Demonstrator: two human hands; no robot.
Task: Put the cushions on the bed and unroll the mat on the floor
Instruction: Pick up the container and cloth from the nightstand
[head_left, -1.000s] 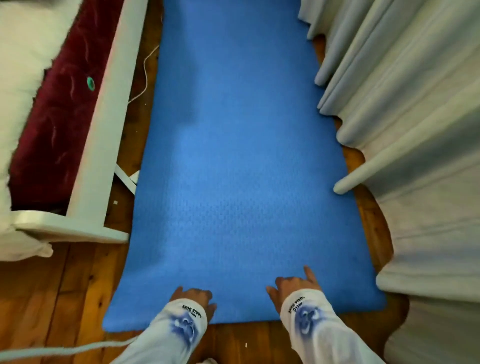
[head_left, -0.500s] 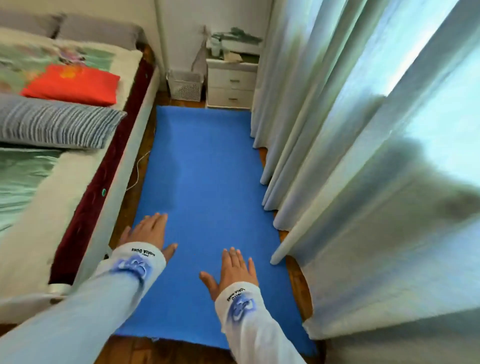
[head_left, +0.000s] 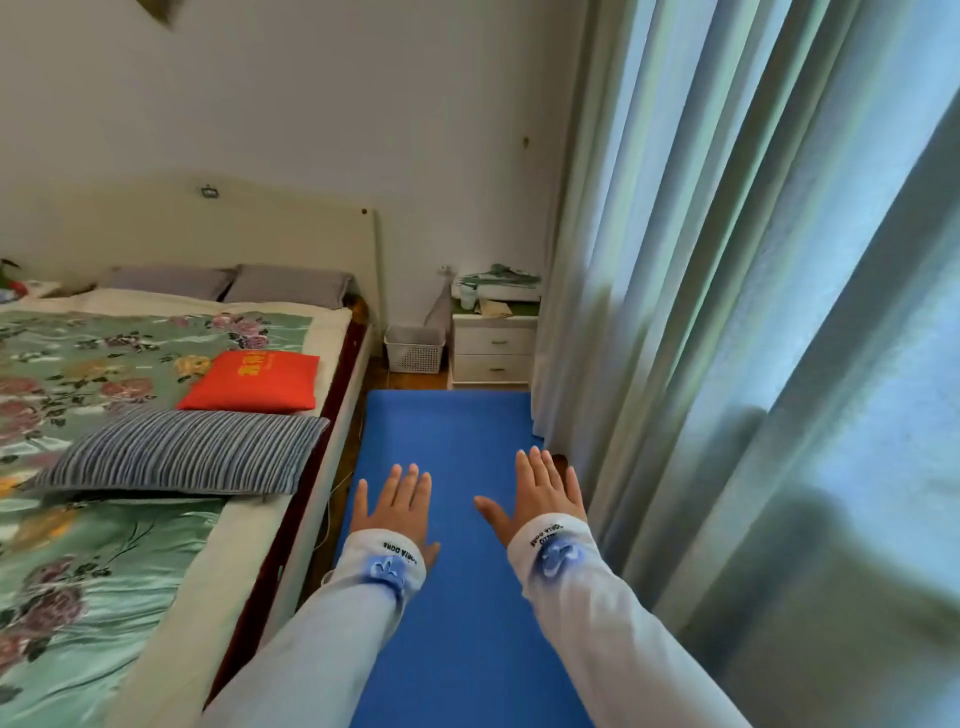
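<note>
Lying flat, the blue mat (head_left: 457, 431) runs lengthwise alongside the bed (head_left: 332, 447).

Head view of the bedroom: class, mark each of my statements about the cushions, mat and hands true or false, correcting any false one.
1. The blue mat lies flat on the floor. True.
2. The red cushion is on the floor. False: it lies on the bed.
3. The striped cushion is on the bed. True.
4. The left hand grips a cushion. False: it is open and empty.
5. The right hand is a closed fist. False: its fingers are spread.
</note>
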